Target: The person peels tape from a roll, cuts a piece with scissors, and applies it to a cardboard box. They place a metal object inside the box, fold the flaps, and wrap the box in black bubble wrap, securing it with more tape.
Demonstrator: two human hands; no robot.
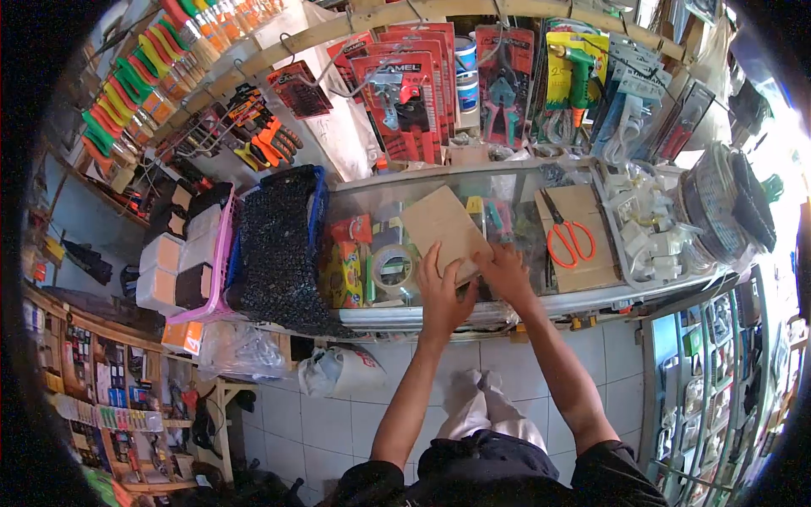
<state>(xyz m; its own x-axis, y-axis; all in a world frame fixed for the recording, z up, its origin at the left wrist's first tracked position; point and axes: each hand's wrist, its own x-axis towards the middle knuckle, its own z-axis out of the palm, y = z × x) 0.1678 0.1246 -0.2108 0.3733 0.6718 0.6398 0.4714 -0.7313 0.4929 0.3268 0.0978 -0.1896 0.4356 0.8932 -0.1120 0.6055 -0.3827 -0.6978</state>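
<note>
A flat brown piece of cardboard (445, 221) lies tilted on the glass counter in front of me. My left hand (443, 296) grips its near edge, fingers on top. At the near right corner, my right hand (504, 272) is closed on the same cardboard, with its fingertips partly hidden. Just left of my left hand sits a roll of tape (378, 275). To the right, orange-handled scissors (557, 226) rest on a larger cardboard sheet (596, 269), away from both hands.
Left on the counter stand a pink basket (221, 262) of boxes and a blue basket (321, 203) under black mesh. A clear-packed fittings tray (646, 224) and coiled cable (718, 207) sit right. Packaged tools (410, 101) hang behind. A white bag (334, 372) is on the floor.
</note>
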